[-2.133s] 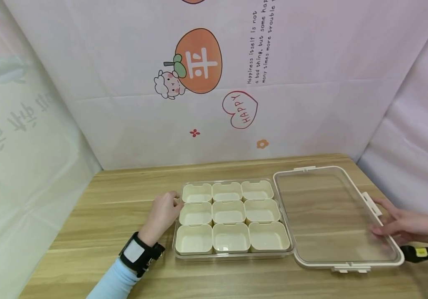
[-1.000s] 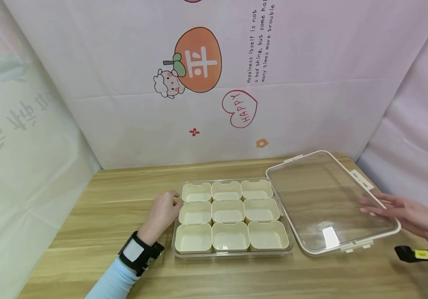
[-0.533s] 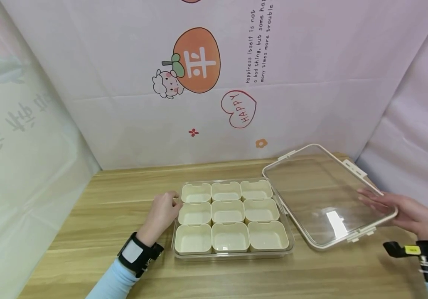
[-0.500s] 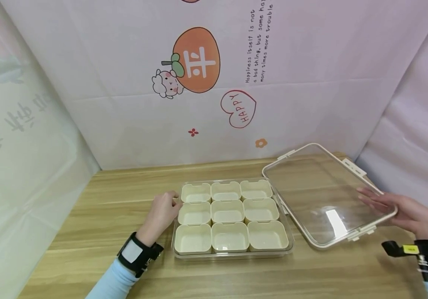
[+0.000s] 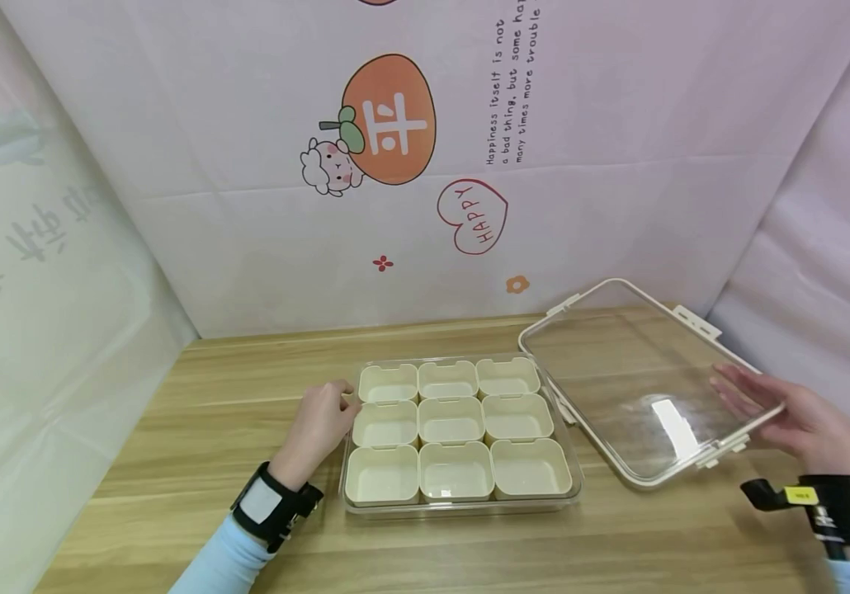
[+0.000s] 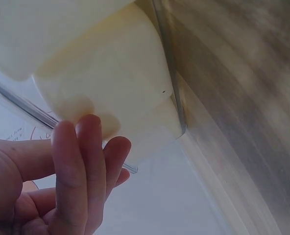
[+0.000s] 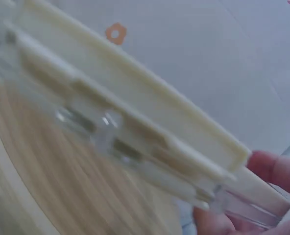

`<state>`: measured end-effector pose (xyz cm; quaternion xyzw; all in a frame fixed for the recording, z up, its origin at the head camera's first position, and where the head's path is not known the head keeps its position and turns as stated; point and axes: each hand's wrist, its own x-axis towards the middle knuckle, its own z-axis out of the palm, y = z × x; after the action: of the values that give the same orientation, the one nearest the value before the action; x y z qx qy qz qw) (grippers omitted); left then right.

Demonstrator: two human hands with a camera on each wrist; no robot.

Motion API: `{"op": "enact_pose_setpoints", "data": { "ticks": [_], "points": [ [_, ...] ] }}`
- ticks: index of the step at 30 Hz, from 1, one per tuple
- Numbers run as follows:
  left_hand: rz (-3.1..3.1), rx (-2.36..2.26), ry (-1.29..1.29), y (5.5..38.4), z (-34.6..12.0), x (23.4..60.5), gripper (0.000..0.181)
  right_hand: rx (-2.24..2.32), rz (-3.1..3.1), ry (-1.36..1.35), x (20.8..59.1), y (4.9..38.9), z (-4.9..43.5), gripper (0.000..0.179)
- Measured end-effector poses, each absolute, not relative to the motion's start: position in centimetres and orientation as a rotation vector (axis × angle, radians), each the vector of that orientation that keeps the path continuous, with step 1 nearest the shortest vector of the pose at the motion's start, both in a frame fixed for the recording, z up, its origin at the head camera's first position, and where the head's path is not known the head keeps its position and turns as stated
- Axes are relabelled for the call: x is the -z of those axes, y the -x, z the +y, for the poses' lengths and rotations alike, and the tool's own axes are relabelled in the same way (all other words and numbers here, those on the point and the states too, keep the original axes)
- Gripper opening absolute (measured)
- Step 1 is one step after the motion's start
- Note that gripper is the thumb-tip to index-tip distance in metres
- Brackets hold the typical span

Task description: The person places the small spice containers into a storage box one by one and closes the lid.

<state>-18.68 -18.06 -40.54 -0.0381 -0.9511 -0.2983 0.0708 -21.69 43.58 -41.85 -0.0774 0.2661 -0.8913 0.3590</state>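
A clear plastic box (image 5: pixel 462 507) holding several cream square cups (image 5: pixel 453 421) sits mid-table. At its left side, my left hand (image 5: pixel 318 425) rests its fingertips against the outer wall; the left wrist view has these fingers (image 6: pixel 70 169) nearly straight on the clear side. My right hand (image 5: pixel 804 421) grips the right corner of a clear lid (image 5: pixel 633 379) with a cream frame and clips. The lid is tilted, its right side raised and its left edge close by the box's right rim. In the right wrist view, the lid's frame (image 7: pixel 135 117) runs between the thumb and fingers.
A wooden table (image 5: pixel 247 396) lies under everything, bare wood showing left of the box and in front. A white printed cloth (image 5: pixel 247 247) hangs behind the table's back edge, with more cloth at both sides.
My right hand has lifted the lid's right side off the table, turned it, and shifted it left and back. My left hand and the box have hardly moved.
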Motion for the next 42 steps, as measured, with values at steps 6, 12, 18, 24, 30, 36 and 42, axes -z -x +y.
{"op": "enact_pose_setpoints", "data": {
  "ticks": [6,12,18,24,30,36,42],
  "points": [
    [-2.861,0.897,0.105,18.8,-18.2,40.6,0.025,2.447,0.475,-0.03,42.1,21.6,43.2,0.054],
    [-2.865,0.915,0.112,18.7,-18.2,40.7,0.026,2.484,0.413,-0.09,43.0,21.8,43.4,0.049],
    [-2.869,0.927,0.099,18.5,-18.2,40.7,0.026,2.448,0.332,0.003,43.6,22.3,43.5,0.054],
    [-2.869,0.938,0.105,18.5,-18.2,40.8,0.026,2.441,0.277,0.144,43.9,22.2,43.3,0.065],
    [-2.87,0.938,0.111,18.6,-18.2,40.7,0.027,2.553,0.308,0.022,44.0,22.2,42.8,0.057],
    [-2.877,0.921,0.102,18.5,-18.2,40.8,0.026,2.657,0.35,-0.026,44.4,22.5,42.9,0.052],
    [-2.87,0.909,0.104,18.8,-18.2,40.7,0.026,2.681,0.287,-0.019,44.1,22.7,43.5,0.046]
  ]
}}
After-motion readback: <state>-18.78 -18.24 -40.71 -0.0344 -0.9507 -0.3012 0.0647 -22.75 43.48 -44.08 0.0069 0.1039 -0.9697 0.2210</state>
